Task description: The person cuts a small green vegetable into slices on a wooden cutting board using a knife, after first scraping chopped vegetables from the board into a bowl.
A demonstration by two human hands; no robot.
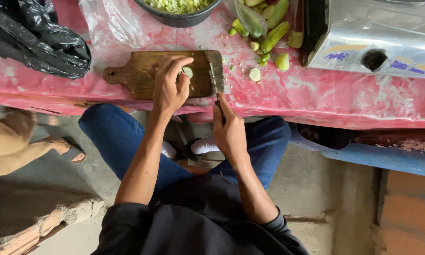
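Slicing a small pale-green vegetable piece on a brown wooden cutting board with a handle

One board, one broad steel cleaver, one dark bowl of chopped green bits, one black plastic bag, one silver metal stove, several whole green vegetables and cut ends scattered on the pink-stained table covering. Left hand curled, fingertips pinching the vegetable piece down on the board's right half. Right hand closed around the cleaver handle, index finger stretched along it, blade edge resting on the board just beside the piece. Both forearms reaching forward over blue-jeaned knees, elbows bent
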